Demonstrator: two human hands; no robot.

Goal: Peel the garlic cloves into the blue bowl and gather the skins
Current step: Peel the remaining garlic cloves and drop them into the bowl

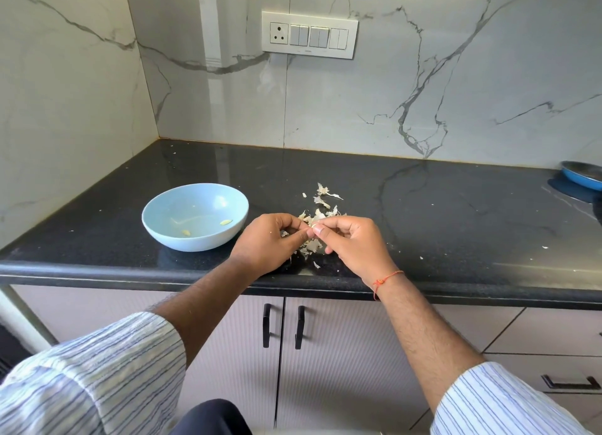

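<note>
A light blue bowl (169,206) stands on the black counter at the left, with two peeled garlic cloves (225,222) inside. Right of the bowl, my left hand (267,242) and my right hand (355,245) meet above the counter. Both pinch one small garlic clove (313,226) between fingertips and thumbs; most of the clove is hidden. A loose pile of papery garlic skins (322,203) lies on the counter behind and beneath my hands.
The black granite counter (439,213) runs along a marble wall, with its front edge just below my wrists. A blue pan (583,174) sits at the far right. Small skin flecks (544,247) are scattered to the right. Cabinet doors are below.
</note>
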